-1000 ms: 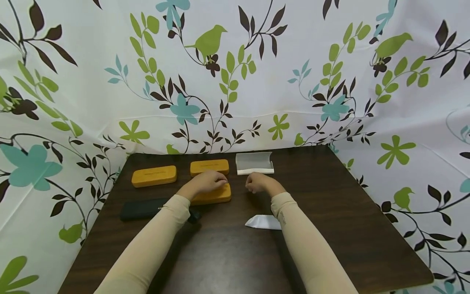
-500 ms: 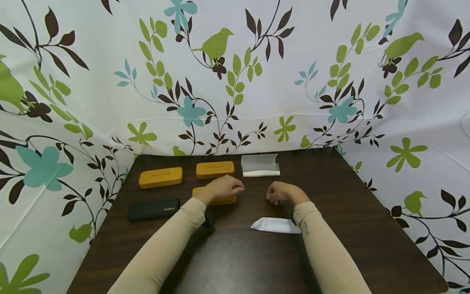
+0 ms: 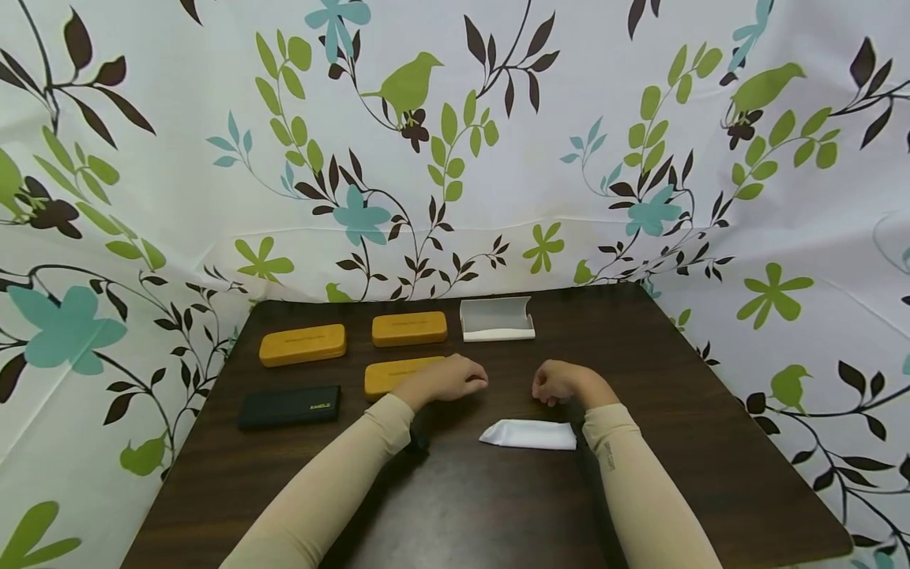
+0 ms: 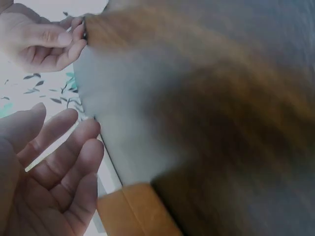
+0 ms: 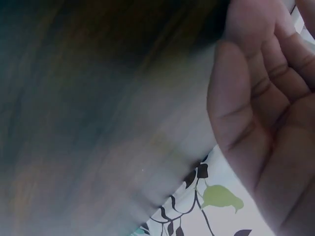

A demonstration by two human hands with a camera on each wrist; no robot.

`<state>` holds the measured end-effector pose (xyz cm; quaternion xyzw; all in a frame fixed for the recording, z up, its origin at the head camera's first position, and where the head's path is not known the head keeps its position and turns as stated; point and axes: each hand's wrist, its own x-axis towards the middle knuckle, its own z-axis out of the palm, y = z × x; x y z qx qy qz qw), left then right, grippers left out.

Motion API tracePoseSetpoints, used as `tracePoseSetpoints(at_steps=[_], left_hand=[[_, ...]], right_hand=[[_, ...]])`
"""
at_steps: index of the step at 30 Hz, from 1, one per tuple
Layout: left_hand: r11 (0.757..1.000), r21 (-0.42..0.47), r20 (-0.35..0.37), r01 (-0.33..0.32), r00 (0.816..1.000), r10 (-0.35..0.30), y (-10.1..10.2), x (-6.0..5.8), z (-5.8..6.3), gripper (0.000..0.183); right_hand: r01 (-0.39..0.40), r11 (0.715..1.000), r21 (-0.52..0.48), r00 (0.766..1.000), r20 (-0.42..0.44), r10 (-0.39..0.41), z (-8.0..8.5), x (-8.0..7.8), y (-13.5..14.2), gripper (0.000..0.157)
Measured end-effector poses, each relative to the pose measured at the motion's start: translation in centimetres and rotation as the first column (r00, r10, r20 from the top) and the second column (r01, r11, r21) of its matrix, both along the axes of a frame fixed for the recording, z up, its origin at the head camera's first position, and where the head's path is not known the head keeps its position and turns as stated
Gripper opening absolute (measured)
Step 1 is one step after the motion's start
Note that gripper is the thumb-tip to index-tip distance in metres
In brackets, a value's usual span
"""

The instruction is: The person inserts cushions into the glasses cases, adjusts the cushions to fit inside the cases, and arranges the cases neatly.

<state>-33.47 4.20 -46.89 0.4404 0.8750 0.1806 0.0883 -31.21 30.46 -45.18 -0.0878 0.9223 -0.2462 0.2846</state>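
Note:
My left hand (image 3: 449, 379) hangs over the table with loosely curled fingers and nothing in it. It partly covers the right end of the nearest yellow glasses case (image 3: 391, 377), whose blurred corner also shows as an orange case end (image 4: 138, 211) in the left wrist view. Facing it, my right hand (image 3: 565, 383) is also bare; its fingers bend loosely in the right wrist view, where the palm (image 5: 290, 162) shows. Just in front of the right hand lies a flat white folded strip (image 3: 529, 435), pointed at its left end.
Two more yellow cases (image 3: 302, 345) lie in the back row. Right of them stands an open whitish, see-through case (image 3: 498, 320). A long black case (image 3: 290, 408) with small lettering lies at the left. A patterned curtain (image 3: 455, 237) borders the dark table (image 3: 455, 490) behind.
My left hand has moved right, off most of the nearest yellow case. My right hand has shifted right and slightly nearer, away from the see-through case. The cases and the white strip have stayed put.

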Motion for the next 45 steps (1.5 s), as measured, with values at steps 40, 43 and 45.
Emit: tracePoseSetpoints(at_steps=[40, 43, 45], left_hand=[[0.993, -0.117, 0.146, 0.035, 0.989, -0.018, 2.9, 2.0, -1.4, 0.031], [0.989, -0.142, 0.109, 0.05, 0.993, -0.035, 3.1, 2.3, -1.3, 0.032], [0.985, -0.163, 0.065, 0.059, 0.997, -0.049, 3.3, 2.4, -1.2, 0.03]], right_hand=[[-0.081, 0.961, 0.263, 0.986, -0.119, 0.116, -0.3, 4.4, -0.1, 0.028], [-0.076, 0.958, 0.277, 0.988, -0.109, 0.11, -0.4, 4.5, -0.3, 0.03], [-0.082, 0.957, 0.28, 0.987, -0.112, 0.117, -0.4, 4.5, -0.4, 0.033]])
